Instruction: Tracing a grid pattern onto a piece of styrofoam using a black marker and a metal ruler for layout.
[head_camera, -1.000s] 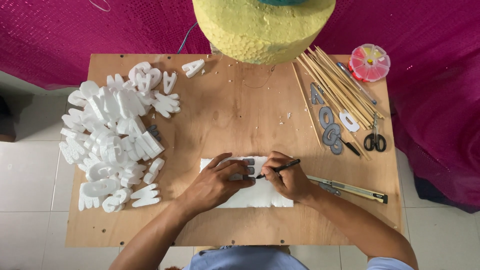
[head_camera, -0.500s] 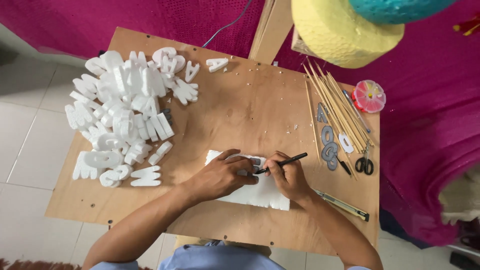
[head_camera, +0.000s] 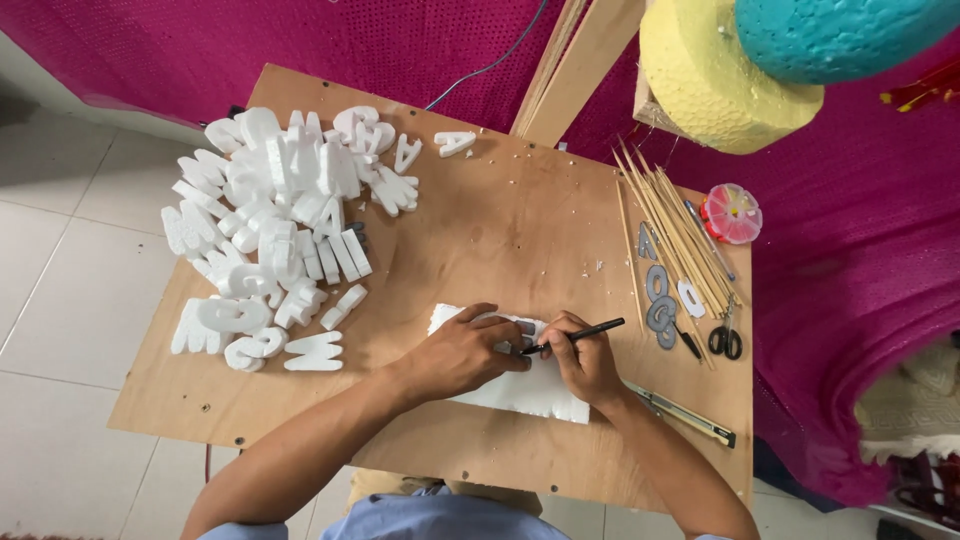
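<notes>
1. The right hand (head_camera: 585, 362) is closed in a writing grip on a black pen (head_camera: 575, 336), fingers pinched together around the barrel. The pen's tip points left and touches a small grey template (head_camera: 522, 330) that lies on a white foam sheet (head_camera: 520, 385).
2. The left hand (head_camera: 462, 352) lies palm down on the foam sheet, fingers loosely spread and slightly curled, with the fingertips pressing the grey template flat. It grips nothing.
3. The foam sheet sits on the wooden worktop (head_camera: 500, 230) near its front edge, directly ahead of the person, and both hands cover much of it.
4. A broad bare stretch of worktop lies beyond the hands, scattered with small white crumbs.
5. To the left, a heap of white foam letters (head_camera: 275, 235) fills that side almost to the edge, well apart from the left hand.
6. To the right lie a bundle of thin wooden sticks (head_camera: 675, 235), several grey cut-out shapes (head_camera: 660, 300), scissors (head_camera: 727, 335) and a round pink box (head_camera: 731, 213) at the worktop's edge.
7. A utility knife (head_camera: 685, 412) lies just beside the right wrist, pointing toward the front right corner.
8. Both forearms reach in from the near edge and converge on the sheet; the left crosses the front edge at a slant, and the right wrist is bent inward.
</notes>
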